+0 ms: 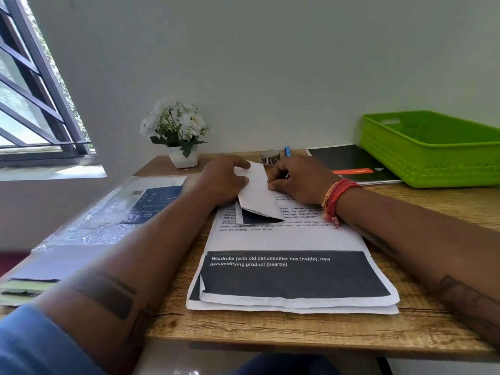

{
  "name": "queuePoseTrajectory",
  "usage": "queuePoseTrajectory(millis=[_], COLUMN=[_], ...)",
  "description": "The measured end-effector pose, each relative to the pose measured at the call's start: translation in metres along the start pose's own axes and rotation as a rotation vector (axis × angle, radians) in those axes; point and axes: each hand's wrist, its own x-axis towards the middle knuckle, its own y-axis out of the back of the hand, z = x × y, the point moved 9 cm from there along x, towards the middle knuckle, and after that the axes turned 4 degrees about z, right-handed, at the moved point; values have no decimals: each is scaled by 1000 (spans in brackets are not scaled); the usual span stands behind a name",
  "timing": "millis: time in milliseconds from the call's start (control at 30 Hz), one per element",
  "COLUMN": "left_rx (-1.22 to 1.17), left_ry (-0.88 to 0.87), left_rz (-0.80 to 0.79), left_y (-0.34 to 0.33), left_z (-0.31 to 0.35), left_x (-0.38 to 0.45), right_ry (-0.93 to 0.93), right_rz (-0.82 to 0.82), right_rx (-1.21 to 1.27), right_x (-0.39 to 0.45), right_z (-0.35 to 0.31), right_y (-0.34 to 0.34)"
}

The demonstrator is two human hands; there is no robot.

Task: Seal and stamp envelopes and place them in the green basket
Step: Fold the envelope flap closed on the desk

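A folded white paper [257, 194], with a black printed band at its near end, lies on printed sheets [286, 239] in the middle of the wooden table [422, 326]. My left hand [220, 181] grips its left edge, thumb and fingers curled round it. My right hand [299, 180] presses on its right edge with curled fingers. A small roll of stamps [269, 158] sits just behind the hands. The green basket [430, 169] stands at the far right, and I see nothing inside it.
A blue pen [287, 151] lies beside the stamp roll. A black booklet [351, 163] sits under the basket's left side. A white flower pot [183, 156] stands at the back. A plastic-wrapped pack [113, 212] covers the table's left part.
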Motion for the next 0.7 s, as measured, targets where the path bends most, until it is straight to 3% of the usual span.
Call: queuePoseTrajectory(millis=[200,367,533,700], left_rx=[265,385,302,290], left_ry=[-150,-174,-228,-217], left_rz=[-105,-192,-277,-284], left_y=[-11,-23,-36,-37], left_z=[12,15,22,21], left_x=[-4,-4,-11,-13], right_ry=[-24,-41,-93,-114], right_rz=[-2,24,32,-122], right_rx=[1,-8,-19,-57], right_x=[0,2,7,6], right_z=[0,2,6,7], right_y=[-1,-2,-2,-3])
